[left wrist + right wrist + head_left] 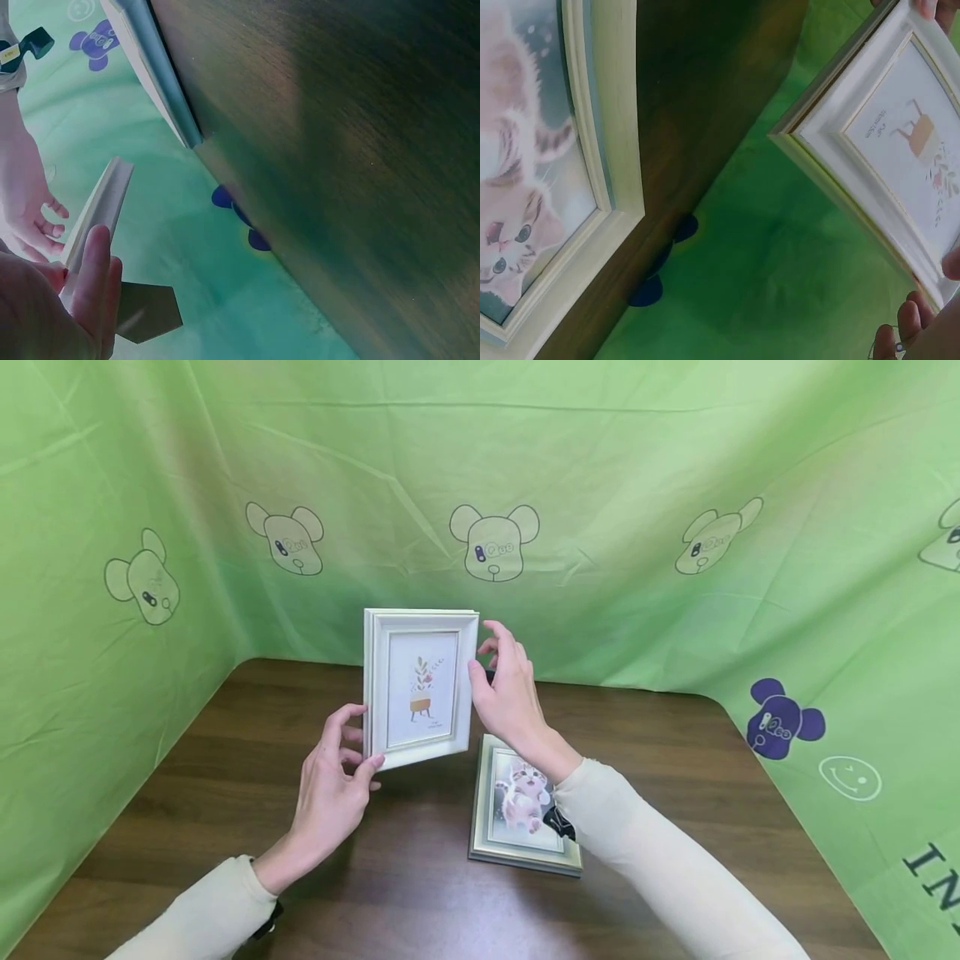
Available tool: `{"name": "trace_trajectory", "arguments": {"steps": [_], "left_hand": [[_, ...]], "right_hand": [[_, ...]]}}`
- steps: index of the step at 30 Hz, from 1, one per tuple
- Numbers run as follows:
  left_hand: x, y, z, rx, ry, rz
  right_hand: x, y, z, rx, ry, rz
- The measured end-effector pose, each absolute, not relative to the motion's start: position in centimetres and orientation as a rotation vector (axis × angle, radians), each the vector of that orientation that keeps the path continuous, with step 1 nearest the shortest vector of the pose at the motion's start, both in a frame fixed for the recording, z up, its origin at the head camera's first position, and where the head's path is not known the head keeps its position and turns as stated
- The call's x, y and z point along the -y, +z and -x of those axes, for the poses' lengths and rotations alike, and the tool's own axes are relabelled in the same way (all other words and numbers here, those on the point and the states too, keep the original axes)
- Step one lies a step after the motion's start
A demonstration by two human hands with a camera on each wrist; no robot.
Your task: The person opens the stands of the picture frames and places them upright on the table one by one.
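Observation:
A white picture frame (422,689) with a potted-plant print is held upright above the table, its front facing me. My left hand (333,789) grips its lower left corner, thumb on the front and fingers behind. Beside its right edge is my right hand (513,697); the thumb tip meets that edge, while the other fingers are loosely bent and spread. In the left wrist view the frame (105,195) shows edge-on, with a dark flap (150,311) sticking out near the left fingers. A second frame (517,802), with a kitten picture, lies face up below the right forearm.
Both frames are over a dark brown wooden table (405,877). Green cloth (600,452) printed with bear heads surrounds the table at the back and sides. Black clips or straps (558,822) are at the sleeve cuffs.

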State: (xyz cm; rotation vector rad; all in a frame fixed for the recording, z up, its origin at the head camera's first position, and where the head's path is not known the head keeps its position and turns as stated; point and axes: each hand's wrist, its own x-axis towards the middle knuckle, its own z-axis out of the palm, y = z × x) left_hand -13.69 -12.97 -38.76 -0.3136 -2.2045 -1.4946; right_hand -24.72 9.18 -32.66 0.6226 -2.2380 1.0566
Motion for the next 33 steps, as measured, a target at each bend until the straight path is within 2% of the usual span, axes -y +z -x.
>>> {"name": "trace_trajectory", "arguments": {"steps": [20,33], "left_hand": [[13.9,-38.8,14.2,2.229,-1.631,0.339],[13.7,-36.0,12.7,2.269,-1.697,0.334]], "right_hand": [[-9.8,-32.9,25.0,2.423,1.064,-0.636],[-10.0,-32.8,25.1,2.423,1.091,-0.693]]}}
